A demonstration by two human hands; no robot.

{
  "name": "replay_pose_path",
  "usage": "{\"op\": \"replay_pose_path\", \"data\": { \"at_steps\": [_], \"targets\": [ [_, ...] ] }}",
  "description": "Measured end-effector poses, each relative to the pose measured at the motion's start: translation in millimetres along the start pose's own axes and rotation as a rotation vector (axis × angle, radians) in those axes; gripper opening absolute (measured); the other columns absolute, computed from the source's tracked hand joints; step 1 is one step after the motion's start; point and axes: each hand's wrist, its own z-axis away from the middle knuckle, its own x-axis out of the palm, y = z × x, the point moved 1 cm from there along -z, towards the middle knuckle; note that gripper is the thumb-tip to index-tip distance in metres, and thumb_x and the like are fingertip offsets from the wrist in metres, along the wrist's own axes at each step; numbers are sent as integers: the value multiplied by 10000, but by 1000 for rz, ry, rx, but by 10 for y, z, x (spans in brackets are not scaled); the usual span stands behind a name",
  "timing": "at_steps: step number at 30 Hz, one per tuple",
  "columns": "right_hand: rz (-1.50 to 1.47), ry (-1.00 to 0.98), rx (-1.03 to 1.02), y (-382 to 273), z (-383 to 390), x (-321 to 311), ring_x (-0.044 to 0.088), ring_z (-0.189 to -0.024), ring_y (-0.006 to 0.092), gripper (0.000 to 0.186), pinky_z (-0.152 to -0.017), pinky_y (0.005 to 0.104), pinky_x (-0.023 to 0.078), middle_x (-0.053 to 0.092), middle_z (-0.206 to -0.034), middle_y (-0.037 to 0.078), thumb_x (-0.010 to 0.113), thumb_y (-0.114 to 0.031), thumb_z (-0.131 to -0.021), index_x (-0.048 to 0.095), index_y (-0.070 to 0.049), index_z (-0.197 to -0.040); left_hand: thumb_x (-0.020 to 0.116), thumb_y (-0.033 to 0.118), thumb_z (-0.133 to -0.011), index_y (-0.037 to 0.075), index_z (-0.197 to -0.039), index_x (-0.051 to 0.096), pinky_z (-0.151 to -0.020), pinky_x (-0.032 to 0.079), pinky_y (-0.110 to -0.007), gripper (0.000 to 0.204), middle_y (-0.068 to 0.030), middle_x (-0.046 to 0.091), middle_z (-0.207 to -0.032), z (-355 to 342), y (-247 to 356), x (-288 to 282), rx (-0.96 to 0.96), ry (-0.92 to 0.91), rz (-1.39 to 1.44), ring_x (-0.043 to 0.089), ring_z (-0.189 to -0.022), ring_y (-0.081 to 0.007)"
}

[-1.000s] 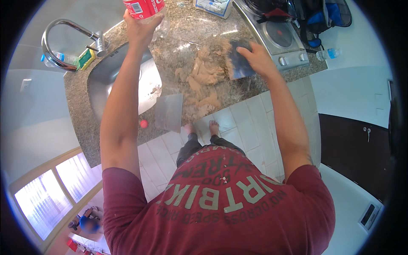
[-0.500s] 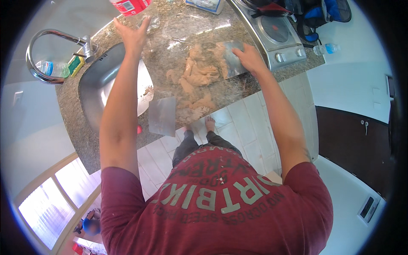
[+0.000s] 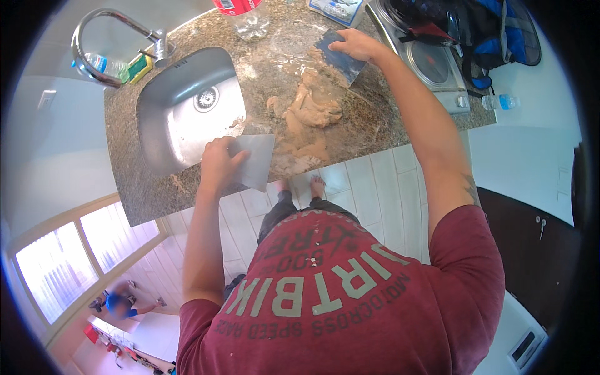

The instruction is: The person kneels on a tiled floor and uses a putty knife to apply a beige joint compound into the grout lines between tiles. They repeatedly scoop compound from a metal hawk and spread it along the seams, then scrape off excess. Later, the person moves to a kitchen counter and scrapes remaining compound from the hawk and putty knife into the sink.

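Observation:
A wet, tan, dough-like mass (image 3: 314, 109) lies smeared over the speckled granite counter (image 3: 369, 115). My left hand (image 3: 220, 161) grips a thin, pale grey flat scraper sheet (image 3: 258, 159) by its left edge, near the counter's front edge. Beyond the mass, to the right, my right hand (image 3: 359, 46) holds a dark blue-grey flat scraper (image 3: 340, 57), thumb on top. The tan stuff meets that scraper's left side. A clear plastic bottle with a red label (image 3: 249, 24) stands at the back of the counter, apart from both hands.
Left of the mass is a steel sink (image 3: 187, 134) with a curved faucet (image 3: 84, 47). A sponge (image 3: 139, 67) and a small bottle (image 3: 109, 64) sit behind it. At right are a hotplate (image 3: 431, 65) and a backpack (image 3: 500, 37). Another person (image 3: 119, 305) appears far lower left.
My left hand has come away from the red-labelled bottle, now standing at the back, and has taken hold of the pale scraper. My right hand has moved its scraper farther back.

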Motion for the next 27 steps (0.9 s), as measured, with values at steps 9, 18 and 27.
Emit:
{"op": "replay_pose_path", "data": {
  "at_steps": [9, 18, 27],
  "targets": [
    [-378, -114, -19, 54, 553, -68, 674, -1014, 236, 534, -891, 386, 529, 705, -1149, 152, 699, -379, -956, 627, 62, -1248, 667, 215, -1014, -19, -1096, 618, -748, 567, -348, 253, -127, 731, -1005, 134, -129, -154, -301, 18, 914, 702, -877, -173],
    [-1234, 186, 330, 629, 1506, 64, 706, -967, 148, 384, -839, 313, 586, 727, -1098, 75, 716, -259, -974, 631, 11, -1233, 676, 189, -1008, -20, -1135, 699, -815, 530, -292, 246, -71, 751, -1003, 567, -102, 356, -450, 149, 863, 687, -881, -124],
    [-1404, 274, 215, 603, 1986, 50, 720, -899, 137, 288, -800, 317, 606, 739, -1048, 66, 708, -212, -977, 666, -12, -1180, 634, 169, -988, -55, -1147, 676, -794, 538, -439, 278, -237, 723, -915, 220, 1127, 822, -225, 471, 568, 715, -846, -351]
  ]
}}
